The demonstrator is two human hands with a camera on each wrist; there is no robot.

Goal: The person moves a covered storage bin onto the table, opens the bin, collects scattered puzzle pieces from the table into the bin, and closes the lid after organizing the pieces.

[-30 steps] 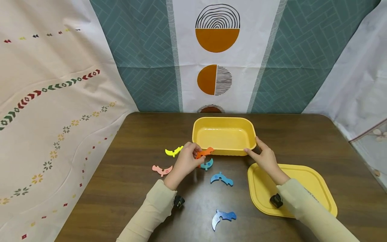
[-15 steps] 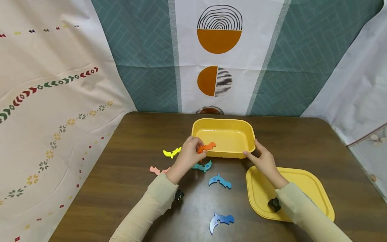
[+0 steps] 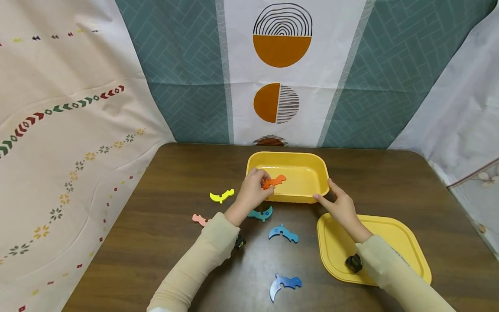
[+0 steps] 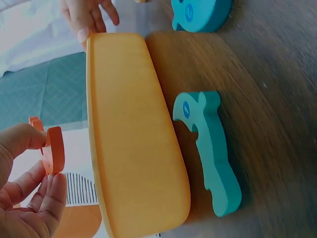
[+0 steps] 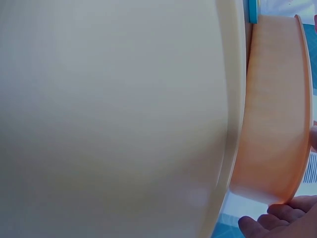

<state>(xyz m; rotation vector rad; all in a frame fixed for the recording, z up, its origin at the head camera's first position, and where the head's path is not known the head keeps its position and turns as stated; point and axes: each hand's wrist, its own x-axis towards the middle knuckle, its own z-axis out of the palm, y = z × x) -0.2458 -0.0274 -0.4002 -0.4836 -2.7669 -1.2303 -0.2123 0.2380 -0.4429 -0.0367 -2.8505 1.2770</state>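
Note:
My left hand [image 3: 252, 189] pinches an orange curved toy piece [image 3: 279, 179] between thumb and fingers. In the head view the piece overlaps the left front of a yellow plastic box [image 3: 290, 198]; the left wrist view shows it beyond the box's rim. My right hand [image 3: 343, 209] grips the box's right front corner, thumb at the front rim and fingers along the side. Just in front of the box lies a teal curved piece [image 4: 213, 148], partly behind my left hand in the head view. A light blue piece [image 3: 283, 233] is nearer me.
A yellow lid [image 3: 393, 249] lies flat at the right, under my right forearm. Left of the box are a bright yellow piece [image 3: 222, 196] and a pink piece [image 3: 200, 219], the latter partly hidden by my sleeve. A dark blue piece [image 3: 286, 282] lies nearest me.
My left hand has carried the orange piece rightward and away from me, from the box's front left edge to over its inside. The right hand keeps its hold on the corner.

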